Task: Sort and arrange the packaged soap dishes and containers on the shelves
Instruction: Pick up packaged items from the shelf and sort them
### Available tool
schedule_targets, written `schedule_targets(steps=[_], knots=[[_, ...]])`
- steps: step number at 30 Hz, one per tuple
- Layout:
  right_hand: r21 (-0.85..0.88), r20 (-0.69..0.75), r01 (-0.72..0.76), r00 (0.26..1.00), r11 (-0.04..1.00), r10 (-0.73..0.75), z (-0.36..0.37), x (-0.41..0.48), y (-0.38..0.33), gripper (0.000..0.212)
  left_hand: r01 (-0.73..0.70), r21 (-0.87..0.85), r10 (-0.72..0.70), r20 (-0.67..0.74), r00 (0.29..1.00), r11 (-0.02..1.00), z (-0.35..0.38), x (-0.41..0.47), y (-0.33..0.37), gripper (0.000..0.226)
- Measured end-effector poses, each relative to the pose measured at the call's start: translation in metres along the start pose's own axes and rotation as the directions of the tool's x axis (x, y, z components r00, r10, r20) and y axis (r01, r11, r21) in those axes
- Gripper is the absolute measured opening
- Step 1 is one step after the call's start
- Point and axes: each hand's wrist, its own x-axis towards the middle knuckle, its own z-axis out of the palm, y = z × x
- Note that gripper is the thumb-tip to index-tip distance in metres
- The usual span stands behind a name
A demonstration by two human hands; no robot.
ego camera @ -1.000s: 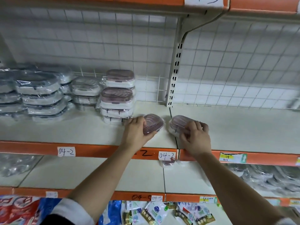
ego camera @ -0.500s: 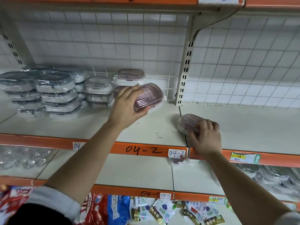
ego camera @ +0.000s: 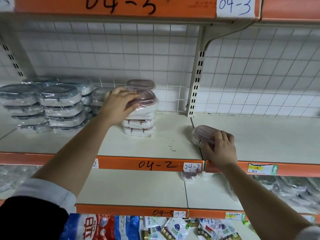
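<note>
My left hand (ego camera: 119,103) grips a wrapped pink-lidded soap dish (ego camera: 146,99) and holds it on top of a stack of the same pink dishes (ego camera: 138,126) on the middle shelf (ego camera: 155,141). A second pink stack (ego camera: 140,84) stands just behind. My right hand (ego camera: 220,148) rests closed over another wrapped pink soap dish (ego camera: 203,134) lying on the shelf near the seam between two shelf boards. Stacks of grey-lidded wrapped containers (ego camera: 52,104) fill the left of the same shelf.
An orange shelf edge marked 04-2 (ego camera: 155,164) runs below my hands. A slotted upright post (ego camera: 196,84) and wire grid back stand behind. A small pink packet (ego camera: 189,175) lies on the lower shelf. Clear-wrapped goods (ego camera: 294,189) sit lower right; colourful bags (ego camera: 107,227) at the bottom.
My left hand lifted its pink dish from the shelf front and carried it back-left onto the pink stack. My right hand stayed on its dish. The view shifted upward.
</note>
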Motion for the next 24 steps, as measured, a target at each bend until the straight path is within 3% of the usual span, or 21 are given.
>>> schedule_targets(steps=[5, 10, 21, 24], knots=[[0.009, -0.025, -0.012, 1.000, 1.000, 0.012, 0.000, 0.000, -0.002, 0.035, -0.027, -0.091, 0.028, 0.006, 1.000, 0.995, 0.003, 0.008, -0.008, 0.037], [0.011, -0.037, -0.005, 0.999, 1.000, 0.005, 0.000, -0.001, -0.003, 0.033, 0.018, -0.120, -0.028, -0.084, 0.996, 0.993, 0.016, 0.004, 0.003, 0.037], [0.021, -0.016, 0.001, 1.000, 1.000, -0.001, -0.002, -0.001, -0.002, 0.032, 0.228, -0.032, -0.230, -0.163, 0.959, 0.973, 0.036, 0.007, 0.026, 0.048], [0.006, -0.004, 0.023, 1.000, 1.000, -0.023, -0.001, 0.000, -0.001, 0.032, 0.238, 0.060, -0.219, -0.225, 0.949, 0.969, 0.037, 0.001, 0.033, 0.047]])
